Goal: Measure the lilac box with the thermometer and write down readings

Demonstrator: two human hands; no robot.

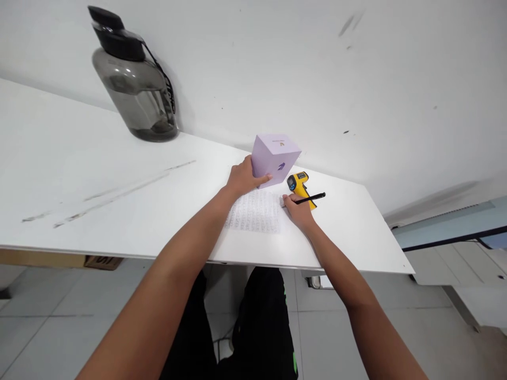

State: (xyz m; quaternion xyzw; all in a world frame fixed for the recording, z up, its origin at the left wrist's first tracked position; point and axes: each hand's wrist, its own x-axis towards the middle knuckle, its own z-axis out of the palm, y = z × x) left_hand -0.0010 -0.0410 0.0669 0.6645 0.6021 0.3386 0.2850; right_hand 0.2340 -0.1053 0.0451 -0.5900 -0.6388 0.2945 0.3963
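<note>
My left hand (246, 178) grips the lower left side of a light purple box (276, 158), its thumb across the front face. The box is tilted at the far edge of the white table, by the wall. Below it lies a translucent sheet of bubble wrap (254, 212). My right hand (298, 209) is closed around a black pen (315, 198) at the sheet's right edge; the tip is hard to make out. Just behind this hand, partly covered by it, is a yellow infrared thermometer (299, 183) with a dark display.
A large grey water bottle (137, 89) with a black lid stands at the back left, against the white wall (277, 63). Dark scuffs mark the white table (99, 158). Under the left front edge sits a cardboard box (103, 262). My legs are beneath the table.
</note>
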